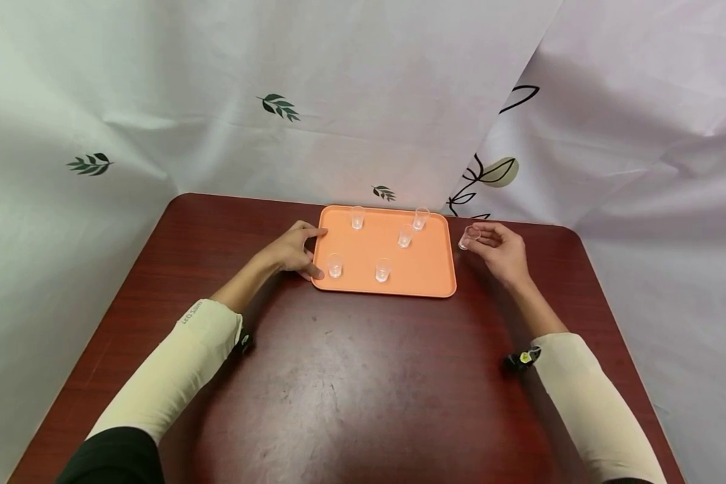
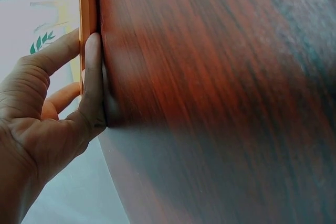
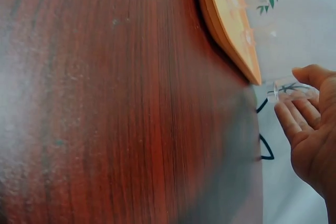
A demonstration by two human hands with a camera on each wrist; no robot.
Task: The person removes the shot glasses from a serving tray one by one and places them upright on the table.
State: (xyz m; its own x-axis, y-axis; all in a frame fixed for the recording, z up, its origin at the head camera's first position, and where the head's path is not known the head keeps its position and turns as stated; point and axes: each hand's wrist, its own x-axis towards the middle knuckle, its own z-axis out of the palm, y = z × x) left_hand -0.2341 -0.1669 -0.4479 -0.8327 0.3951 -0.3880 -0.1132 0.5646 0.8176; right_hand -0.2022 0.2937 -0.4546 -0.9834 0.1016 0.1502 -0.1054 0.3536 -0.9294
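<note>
An orange tray [image 1: 423, 272] lies near the table's back edge, with several small clear cups on it, among them one at the back left [image 1: 357, 218] and one at the front [image 1: 382, 271]. My left hand [image 1: 290, 251] grips the tray's left edge; in the left wrist view the thumb and fingers of that hand [image 2: 52, 108] are at the rim [image 2: 88, 3]. Just right of the tray, my right hand [image 1: 503, 254] holds another clear cup [image 1: 468, 236] between thumb and fingers. The right wrist view shows this cup [image 3: 289, 90] beside the tray's corner, in the right hand [image 3: 317, 124].
The dark red table [image 1: 363, 376] extends in front of the tray and to both sides. Behind it hangs a pale cloth [image 1: 363, 87] with leaf prints, close to the tray's back edge.
</note>
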